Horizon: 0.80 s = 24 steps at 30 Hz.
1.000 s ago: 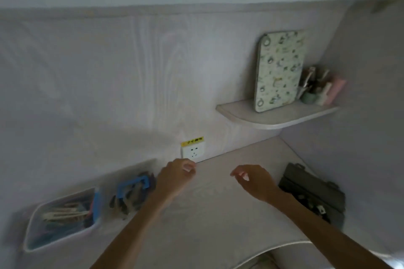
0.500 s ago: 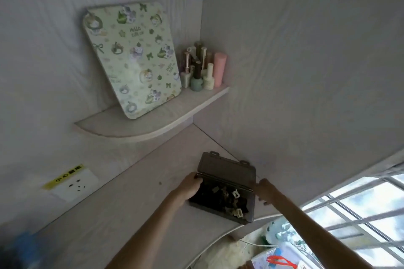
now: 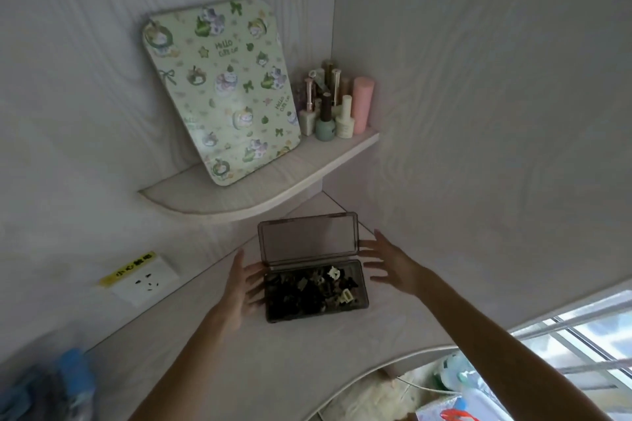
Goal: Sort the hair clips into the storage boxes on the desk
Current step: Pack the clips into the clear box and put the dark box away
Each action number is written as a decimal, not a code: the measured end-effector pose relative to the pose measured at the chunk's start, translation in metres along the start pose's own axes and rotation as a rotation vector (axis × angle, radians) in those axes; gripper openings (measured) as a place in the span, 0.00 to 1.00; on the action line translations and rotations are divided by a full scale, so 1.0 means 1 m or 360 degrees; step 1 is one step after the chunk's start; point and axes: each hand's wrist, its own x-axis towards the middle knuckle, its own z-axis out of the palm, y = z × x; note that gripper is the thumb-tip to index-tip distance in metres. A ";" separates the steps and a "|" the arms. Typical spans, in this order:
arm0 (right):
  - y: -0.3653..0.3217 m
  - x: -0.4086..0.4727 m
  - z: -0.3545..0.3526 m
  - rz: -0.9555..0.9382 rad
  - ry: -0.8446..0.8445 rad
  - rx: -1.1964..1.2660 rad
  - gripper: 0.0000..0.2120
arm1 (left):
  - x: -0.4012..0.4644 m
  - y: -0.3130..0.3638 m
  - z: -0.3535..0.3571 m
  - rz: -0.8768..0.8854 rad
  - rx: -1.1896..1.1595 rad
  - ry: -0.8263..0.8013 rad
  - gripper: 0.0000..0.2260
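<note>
Box (image 3: 316, 297) sits on the tabletop (image 3: 290, 369) in the corner, lid (image 3: 307, 239) standing open and tilted back toward the wall, its long axis running left to right across the view. Inside lies a heap of dark clips (image 3: 307, 290) with a few pale ones mixed in; single clips are too small to tell apart. The box lies between the 2 hands. The left hand (image 3: 241, 290) is at the box's left short end, fingers spread and straight, fingertips just beside or perhaps touching the wall; which of the 2 cannot be told. The right hand (image 3: 390, 267) hovers off the right end near the lid hinge, fingers also spread, gripping nothing. Neither grip pinches a clip.

Both hands are about equally near, so a move on the box would likely take it by its 2 short ends, while a reach into the heap would go over the front wall, since the raised lid blocks the far side.

Around it: a shelf (image 3: 260, 191) juts out above and behind the box, carrying a patterned board (image 3: 222, 89) leaning on the wall and a cluster of bottles (image 3: 335, 106). Lifting the box straight up risks the shelf edge. A socket (image 3: 145, 280) sits on the wall at left. Blurred blue things (image 3: 48, 386) lie at the lower left, too unclear to name; they may be the other storage.
</note>
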 end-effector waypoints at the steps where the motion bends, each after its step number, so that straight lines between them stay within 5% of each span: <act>1: -0.001 0.001 -0.001 -0.0002 -0.0006 0.0011 0.28 | -0.001 0.001 -0.004 -0.0033 -0.0030 -0.0033 0.33; 6: -0.001 -0.008 -0.003 -0.0021 -0.0112 -0.0056 0.16 | -0.015 -0.001 -0.009 -0.0060 -0.0012 -0.0081 0.25; 12: 0.012 -0.004 -0.003 0.0077 -0.0298 0.0215 0.25 | -0.018 -0.008 -0.012 -0.0106 -0.0083 -0.0089 0.36; 16: 0.007 -0.011 0.009 0.0017 -0.0392 0.0297 0.13 | -0.021 -0.009 -0.012 -0.0121 -0.0139 -0.0074 0.34; 18: 0.008 -0.011 0.015 -0.0001 -0.0449 -0.0021 0.13 | -0.024 -0.008 -0.013 -0.0087 -0.0221 -0.0151 0.32; 20: 0.012 -0.006 0.022 0.0005 -0.0423 -0.0474 0.26 | -0.033 -0.005 -0.005 0.0076 -0.0133 -0.0207 0.24; 24: 0.020 -0.001 0.026 -0.0324 -0.0200 -0.1439 0.43 | -0.039 -0.014 0.008 0.0574 0.1198 0.0067 0.34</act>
